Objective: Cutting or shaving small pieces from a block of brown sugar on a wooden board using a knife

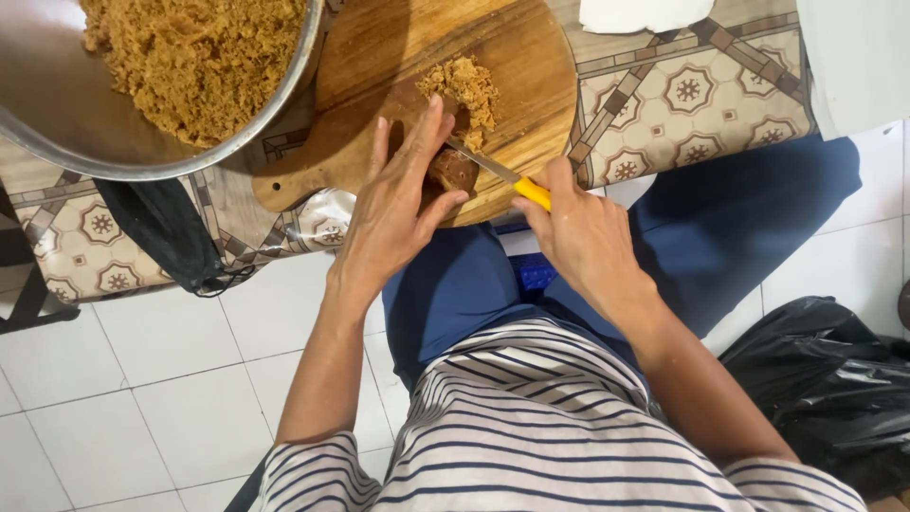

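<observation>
My left hand [396, 204] presses down on a dark brown block [454, 171] at the near edge of a round wooden cutting board [398, 57]. Its fingers stretch over the block and the thumb holds the block's side. My right hand [578, 232] grips a yellow-handled knife [500, 173], whose blade runs left into the top of the block. A small heap of brown shavings [466, 90] lies on the board just beyond the block.
A large metal bowl [57, 114] with many brown shavings stands at the upper left on a patterned tablecloth [682, 90]. A black cloth [166, 232] hangs off the table edge. A black plastic bag [834, 389] lies on the white tiled floor at right.
</observation>
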